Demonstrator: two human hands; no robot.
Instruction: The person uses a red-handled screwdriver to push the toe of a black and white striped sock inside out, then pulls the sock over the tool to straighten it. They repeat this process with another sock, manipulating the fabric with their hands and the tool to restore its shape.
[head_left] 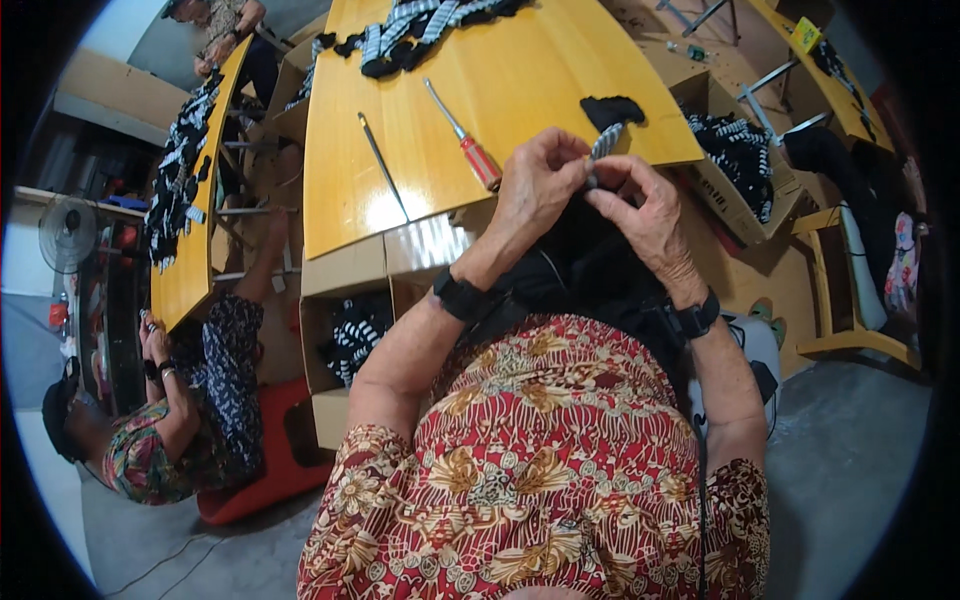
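Note:
Both my hands are raised together over the near right corner of the yellow table [560, 90]. My left hand [545, 180] pinches a small grey-and-white striped fabric piece [606, 140] with its fingertips. My right hand [640, 205] closes on the same piece from the other side, thumb and fingers curled. The striped part sticks up between the hands; its lower end is hidden by my fingers. A black fabric part [612, 110] lies on the tabletop just beyond it; whether the two are joined I cannot tell.
A red-handled screwdriver [480, 163] and a thin metal rod [383, 165] lie on the table. Striped and black pieces [420, 35] are heaped at its far edge. Cardboard boxes [345, 268] [780, 205] stand at both sides. Another person [165, 440] works at the left table.

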